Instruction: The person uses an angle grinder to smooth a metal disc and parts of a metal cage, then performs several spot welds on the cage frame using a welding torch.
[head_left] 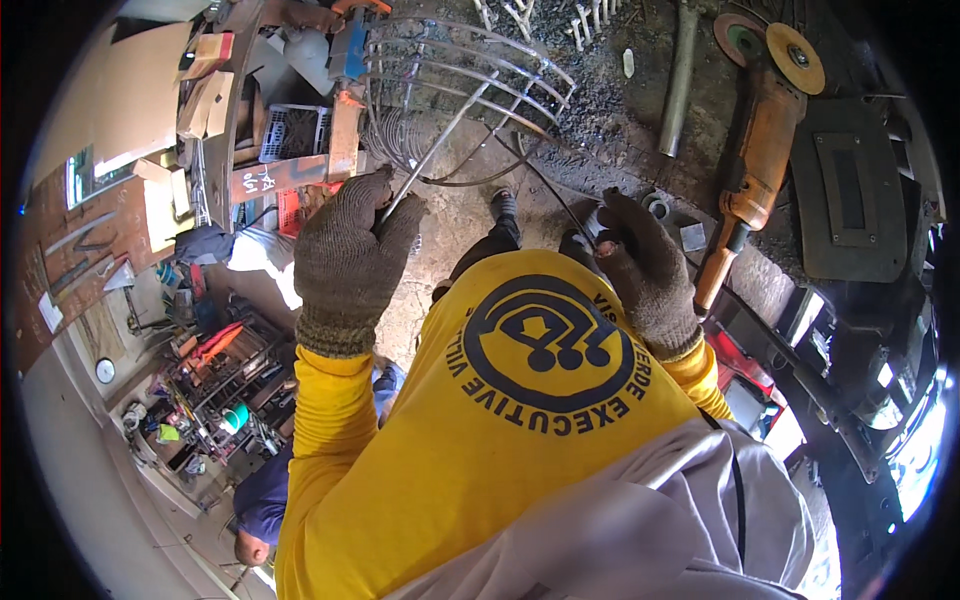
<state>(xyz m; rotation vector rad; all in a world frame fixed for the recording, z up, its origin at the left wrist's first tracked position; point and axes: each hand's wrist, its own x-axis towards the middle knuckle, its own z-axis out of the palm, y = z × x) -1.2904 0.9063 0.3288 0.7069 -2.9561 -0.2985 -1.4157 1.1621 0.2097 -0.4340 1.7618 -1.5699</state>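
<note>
Both my hands wear brown knit gloves. My left hand [348, 255] is closed on a straight, light metal rod [440, 147]. This rod runs up and away across a curved frame of bent metal bars [470, 68]; whether it is joined to the frame, I cannot tell. To the right, my right hand [645, 270] pinches a thin dark rod [556, 194], which slants up and left toward the frame's lower edge. The frame sits at the far side, its several bars bowed and crossed by shorter pieces.
An orange angle grinder [762, 150] lies on the dark work surface at right, beside a metal pipe [681, 85] and a dark welding shield [850, 190]. A blue-and-orange clamp [349, 50] stands left of the frame. Lower left, a person [262, 505] is near cluttered shelves [225, 400].
</note>
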